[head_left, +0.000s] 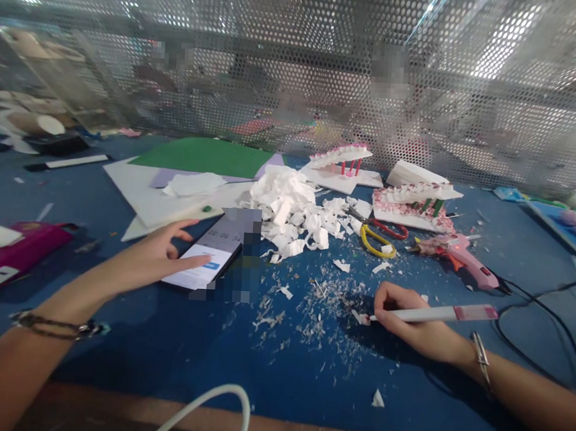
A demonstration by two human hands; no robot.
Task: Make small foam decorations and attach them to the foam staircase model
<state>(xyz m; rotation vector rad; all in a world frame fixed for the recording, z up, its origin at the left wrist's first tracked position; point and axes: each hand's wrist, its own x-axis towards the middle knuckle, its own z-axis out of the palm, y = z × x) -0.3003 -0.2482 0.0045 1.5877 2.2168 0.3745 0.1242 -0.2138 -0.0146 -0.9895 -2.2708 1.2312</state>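
My left hand reaches over a smartphone lying on the blue table; its thumb is on the lit screen and its fingers are spread. Between the fingers of my right hand is a white marker with a pink end, its tip pointing left. A small bit of paper with a reddish mark touches or lies just by the tip. White scraps are scattered left of that hand. Beyond the phone rises a heap of torn white paper.
Yellow- and red-handled scissors lie beside the heap, a pink glue gun with its black cable to the right. Two small paper models stand behind. Green sheet and white boards are at back left; a magenta case lies far left.
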